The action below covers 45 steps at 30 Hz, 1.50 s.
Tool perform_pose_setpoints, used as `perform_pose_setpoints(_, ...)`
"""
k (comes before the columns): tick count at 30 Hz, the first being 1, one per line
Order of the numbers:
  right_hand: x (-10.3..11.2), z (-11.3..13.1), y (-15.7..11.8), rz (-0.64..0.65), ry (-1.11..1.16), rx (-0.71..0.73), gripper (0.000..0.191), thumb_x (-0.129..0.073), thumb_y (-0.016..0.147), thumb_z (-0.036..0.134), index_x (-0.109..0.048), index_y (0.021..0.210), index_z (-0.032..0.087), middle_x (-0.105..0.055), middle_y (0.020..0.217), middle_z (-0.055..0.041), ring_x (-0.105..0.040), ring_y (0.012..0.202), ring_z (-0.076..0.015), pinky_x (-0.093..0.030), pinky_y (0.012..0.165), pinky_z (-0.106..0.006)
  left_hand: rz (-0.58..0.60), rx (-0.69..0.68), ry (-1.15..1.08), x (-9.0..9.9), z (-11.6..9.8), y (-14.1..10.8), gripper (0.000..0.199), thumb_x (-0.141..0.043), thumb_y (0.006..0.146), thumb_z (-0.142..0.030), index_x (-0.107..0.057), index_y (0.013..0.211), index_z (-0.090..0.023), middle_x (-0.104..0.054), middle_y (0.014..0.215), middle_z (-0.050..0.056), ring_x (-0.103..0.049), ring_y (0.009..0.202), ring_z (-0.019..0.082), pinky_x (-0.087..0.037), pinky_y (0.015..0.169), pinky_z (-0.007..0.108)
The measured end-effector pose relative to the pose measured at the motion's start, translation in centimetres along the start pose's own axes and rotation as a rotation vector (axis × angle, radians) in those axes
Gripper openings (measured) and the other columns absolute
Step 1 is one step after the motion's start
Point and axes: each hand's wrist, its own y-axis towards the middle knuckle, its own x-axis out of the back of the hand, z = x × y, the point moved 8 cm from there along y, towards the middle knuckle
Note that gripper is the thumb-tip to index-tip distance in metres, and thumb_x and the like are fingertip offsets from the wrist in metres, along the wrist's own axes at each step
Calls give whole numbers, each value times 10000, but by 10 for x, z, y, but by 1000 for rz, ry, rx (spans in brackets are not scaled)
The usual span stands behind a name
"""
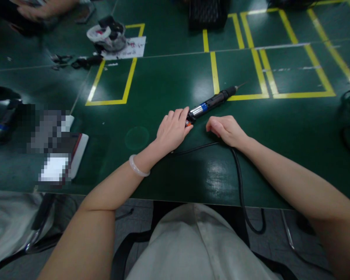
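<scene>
The electric screwdriver (211, 103) looks rigid, fairly heavy — best held mid-barrel; left hand (172, 130) covers its rear, grip hidden — right hand's (229, 130) fingers curl inward.

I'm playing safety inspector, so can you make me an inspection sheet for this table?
Surface: green table marked with yellow tape.
Job's things: electric screwdriver, lying with its bit pointing away to the right.
Clutter: blurred bundle on white paper; black basket; pixelated items at left.
Grippers: left hand over the screwdriver's back end, grip unclear; right hand curled, apart from the screwdriver.
Cables: black cable runs by the right hand and over the near edge; touching unclear.
Surroundings: chair armrest; another person's hand, far left.
</scene>
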Motion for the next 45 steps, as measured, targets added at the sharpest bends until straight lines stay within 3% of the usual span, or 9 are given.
perform_pose_setpoints(4,1,-12,0,-34,94,-90,639,-248,1050,646,-631,817,190,-471,551,27,-467,529,-135,-370,610,-295,26,138,-3,-4,43,13,574,-546,1092,-328,-371,1578,-78,-503,1446,225,-507,1260,407,-424,1041,465)
perform_pose_setpoints(9,-1,-16,-1,-30,115,-104,665,-255,1038,674,-650,824,184,-479,549,29,-468,519,-130,-374,606,-296,10,327,17,-9,115,32,547,-475,1115,-408,-379,1555,-96,-491,1449,226,-444,1320,427,-385,1057,493)
perform_pose_setpoints(15,-1,-15,0,-24,117,-113,676,-267,1031,686,-663,824,178,-486,550,28,-473,510,-128,-372,586,-290,-79,504,51,-16,200,53,528,-333,1162,-537,-334,1510,-140,-484,1415,81,-363,1269,279,-308,1064,490)
perform_pose_setpoints(19,0,-15,0,-23,117,-119,686,-265,1024,702,-662,819,181,-486,546,29,-472,510,-129,-370,582,-287,-72,607,73,-16,232,60,469,-288,1190,-515,-275,1457,-130,-421,1450,50,-302,1266,230,-256,1079,465)
perform_pose_setpoints(28,-4,-16,0,18,66,-100,678,-247,1047,654,-672,841,168,-488,549,27,-479,520,-128,-368,602,-285,-14,703,167,-20,254,71,370,-337,1211,-396,-211,1436,-131,-361,1496,36,-270,1283,199,-220,1078,406)
perform_pose_setpoints(34,-4,-13,1,22,53,-107,685,-250,1043,661,-680,833,172,-496,546,24,-484,523,-129,-368,595,-281,-12,649,184,-17,248,70,527,-369,1184,-536,-210,1441,-104,-375,1475,66,-276,1270,217,-238,1059,399)
perform_pose_setpoints(39,-4,-14,2,18,57,-118,686,-260,1041,664,-680,817,169,-498,546,25,-479,506,-122,-369,585,-280,13,738,152,-18,256,70,361,-175,1222,-429,-257,1409,-131,-380,1472,31,-272,1258,183,-244,1044,375)
perform_pose_setpoints(42,-5,-15,3,19,68,-127,679,-265,1042,661,-677,813,173,-500,546,25,-479,501,-121,-372,578,-277,10,791,85,-21,260,72,396,-86,1219,-405,-277,1428,-128,-402,1467,33,-295,1247,179,-270,1020,368)
perform_pose_setpoints(45,-5,-16,3,27,67,-134,676,-267,1041,662,-679,820,174,-506,546,24,-483,503,-123,-374,577,-277,-41,778,33,-22,255,75,417,-110,1226,-392,-329,1438,-107,-449,1430,58,-348,1234,180,-310,1013,372)
